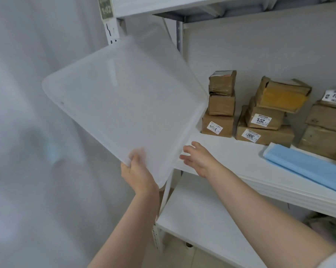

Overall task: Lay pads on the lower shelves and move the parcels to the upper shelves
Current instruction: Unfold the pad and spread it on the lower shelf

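A large translucent white pad (120, 105) with rounded corners is held tilted in the air, left of the shelving. My left hand (139, 175) grips its lower corner. My right hand (199, 158) hovers open just right of the pad's lower edge, above the front edge of the middle shelf (231, 157). Brown cardboard parcels stand in stacks at the back of that shelf: one stack (220, 105) on the left, a second stack (267, 118) to its right, and a third stack (325, 130) at the frame's edge.
A folded light-blue sheet (308, 167) lies on the middle shelf in front of the parcels. A lower white shelf (202, 219) sits beneath, and an upper shelf (163, 4) overhead. A white upright post (113, 31) carries a green label. Pale curtain fills the left.
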